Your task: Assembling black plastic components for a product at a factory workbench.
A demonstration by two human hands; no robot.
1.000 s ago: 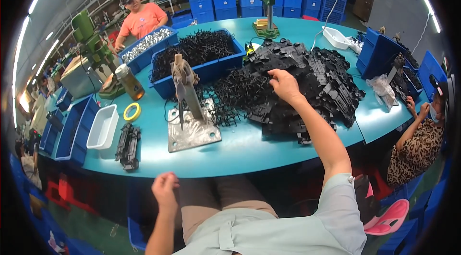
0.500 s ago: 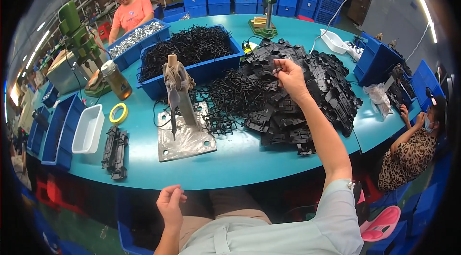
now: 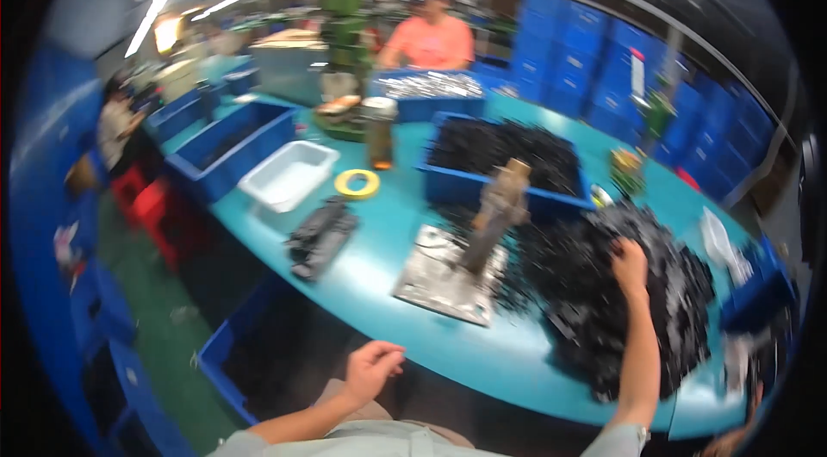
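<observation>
My right hand (image 3: 631,267) reaches over the heap of black plastic parts (image 3: 663,285) on the table, fingers pinched together. A dark bit shows at its fingertips, but blur and the dark heap behind hide what it is. My left hand (image 3: 372,369) hangs in front of the table's edge, above my lap. Its fingers are curled closed, and nothing shows in them. Between the hands stands a metal base plate (image 3: 431,276) with a slanted post (image 3: 489,229) topped by a wrapped wooden piece. Loose thin black plastic pieces (image 3: 551,254) lie between the post and the heap.
Behind the post sits a blue bin (image 3: 500,190) full of thin black pieces. To the left are black long parts (image 3: 320,236), yellow tape (image 3: 357,184), a white tray (image 3: 289,174) and a jar (image 3: 380,131). Across the table, a person (image 3: 431,39) stands behind a bin of shiny parts (image 3: 429,84).
The view has swung left and is blurred, so the table appears shifted right. My right hand stays over the black heap; my left hand stays low in front of the table.
</observation>
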